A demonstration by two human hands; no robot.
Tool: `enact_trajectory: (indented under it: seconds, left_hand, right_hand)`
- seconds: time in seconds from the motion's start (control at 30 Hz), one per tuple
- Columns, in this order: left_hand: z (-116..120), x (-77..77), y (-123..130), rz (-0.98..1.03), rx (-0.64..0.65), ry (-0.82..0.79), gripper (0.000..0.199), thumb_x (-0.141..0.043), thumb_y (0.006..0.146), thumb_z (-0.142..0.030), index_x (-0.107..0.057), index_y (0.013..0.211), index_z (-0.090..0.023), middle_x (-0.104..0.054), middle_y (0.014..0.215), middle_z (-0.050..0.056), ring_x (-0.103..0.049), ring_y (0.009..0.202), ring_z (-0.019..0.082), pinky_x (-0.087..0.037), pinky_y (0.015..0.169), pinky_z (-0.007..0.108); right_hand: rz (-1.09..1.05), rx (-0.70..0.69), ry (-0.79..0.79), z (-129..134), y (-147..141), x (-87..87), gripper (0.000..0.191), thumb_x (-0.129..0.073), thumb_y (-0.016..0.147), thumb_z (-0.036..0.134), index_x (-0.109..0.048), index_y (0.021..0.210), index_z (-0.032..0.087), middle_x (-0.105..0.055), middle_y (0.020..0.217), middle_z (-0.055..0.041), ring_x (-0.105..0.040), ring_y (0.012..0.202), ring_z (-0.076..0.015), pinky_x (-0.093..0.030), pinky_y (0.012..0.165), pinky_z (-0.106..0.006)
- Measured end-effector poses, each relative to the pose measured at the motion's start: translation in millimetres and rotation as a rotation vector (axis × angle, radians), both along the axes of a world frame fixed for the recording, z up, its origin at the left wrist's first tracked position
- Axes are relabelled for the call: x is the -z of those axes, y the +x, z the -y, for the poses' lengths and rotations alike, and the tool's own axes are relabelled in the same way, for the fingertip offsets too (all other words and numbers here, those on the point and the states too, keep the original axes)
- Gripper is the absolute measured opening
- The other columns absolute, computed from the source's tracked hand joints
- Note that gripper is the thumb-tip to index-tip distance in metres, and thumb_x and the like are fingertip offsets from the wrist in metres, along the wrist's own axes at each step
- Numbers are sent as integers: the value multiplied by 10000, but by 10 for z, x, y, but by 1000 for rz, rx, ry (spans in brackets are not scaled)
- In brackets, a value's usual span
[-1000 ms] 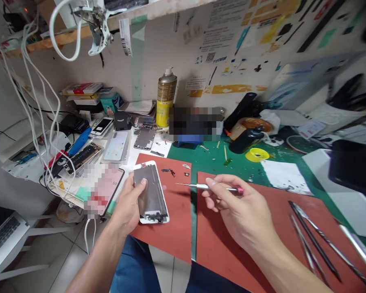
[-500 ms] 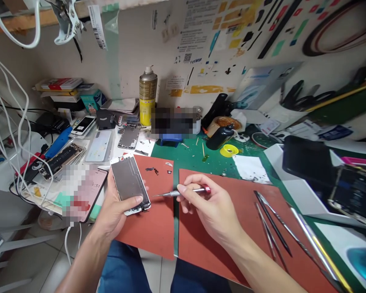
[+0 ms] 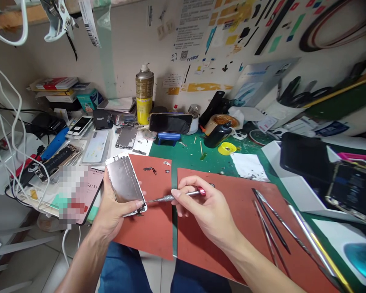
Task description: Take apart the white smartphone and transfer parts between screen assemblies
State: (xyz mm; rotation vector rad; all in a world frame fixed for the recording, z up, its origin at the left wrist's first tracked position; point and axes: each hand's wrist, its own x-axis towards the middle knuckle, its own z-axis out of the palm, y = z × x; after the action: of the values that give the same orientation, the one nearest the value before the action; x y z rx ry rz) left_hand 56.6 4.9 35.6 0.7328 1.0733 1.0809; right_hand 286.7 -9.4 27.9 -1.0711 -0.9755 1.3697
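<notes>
My left hand (image 3: 114, 215) is closed round a white-edged phone screen assembly (image 3: 125, 181), its metal back facing up and tilted. The thumb presses on the lower end, beside a small dark flex cable. My right hand (image 3: 203, 203) pinches a slim screwdriver (image 3: 166, 198) with a silver shaft and red end. Its tip points left, close to the lower right edge of the screen; whether it touches I cannot tell. Beneath both hands lie reddish-brown mats (image 3: 158, 232). Small dark parts (image 3: 150, 169) rest on the left mat, behind the screen.
Tweezers (image 3: 271, 221) and long thin tools lie on the right mat. A lit phone (image 3: 90, 193) sits left of my left hand. Behind are a yellow spray can (image 3: 144, 95), a phone on a blue stand (image 3: 170, 123) and a yellow ring (image 3: 227, 148). An open white box (image 3: 273, 156) stands right.
The screwdriver tip has come nearer the lower edge of the screen assembly. The screen's back has tilted a little and now catches more light. The whole view has shifted slightly.
</notes>
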Motion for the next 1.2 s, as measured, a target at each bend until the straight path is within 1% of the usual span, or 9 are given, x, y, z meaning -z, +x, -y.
enact_trajectory:
  seconds: [0.27,0.43,0.57,0.8,0.93,1.07,1.2]
  left_hand:
    - [-19,-15,15,-18,-12,15,1480,-993,612,-81,-24,1645,-508,-731,1249,91,-790,1001,310,-672,764,354]
    - [-23,-21,17,-15,-15,12,1501,-997,602,-85,-1,1646,-499,-737,1221,91,-795,967,305,-672,740,349]
    - [-18,-21,15,-15,-17,17,1512,-1001,593,-86,2,1649,-492,-738,1221,95,-796,965,302,-673,754,354]
    - [-13,-31,34,4,-38,15,1495,-996,580,-76,-37,1650,-488,-752,1186,87,-799,931,286,-672,753,352]
    - [-13,-47,39,-3,-36,11,1513,-1001,578,-95,-11,1654,-482,-756,1171,86,-797,938,295,-671,768,370]
    - [-20,-68,41,-11,-30,-18,1551,-1007,570,-99,35,1652,-486,-759,1170,89,-795,945,295,-666,756,359]
    - [-15,-102,68,-12,-48,-21,1545,-1009,557,-102,11,1655,-481,-760,1150,79,-796,924,288,-661,738,343]
  right_hand:
    - [8,-11,0,-11,-13,2,295,-835,898,423,-623,925,220,-681,662,21,-625,513,-131,-481,507,-248]
    - [16,-10,2,-1,-1,8,300,-835,897,433,-622,923,225,-686,669,21,-626,516,-132,-486,514,-252]
    - [12,-13,7,7,-3,-2,298,-829,903,436,-621,923,224,-686,668,22,-625,516,-130,-480,511,-251]
    - [11,-12,2,-17,-14,10,301,-835,896,431,-623,931,219,-690,673,19,-629,514,-133,-485,510,-253]
    - [13,-8,2,-3,-8,8,304,-836,895,432,-621,930,219,-691,671,17,-628,514,-131,-484,511,-250]
    - [17,-6,-1,3,-11,0,313,-833,895,444,-617,923,220,-682,661,19,-626,509,-133,-480,507,-252]
    - [20,-2,-13,-13,-17,6,318,-833,891,449,-614,927,222,-684,664,15,-627,510,-139,-485,504,-256]
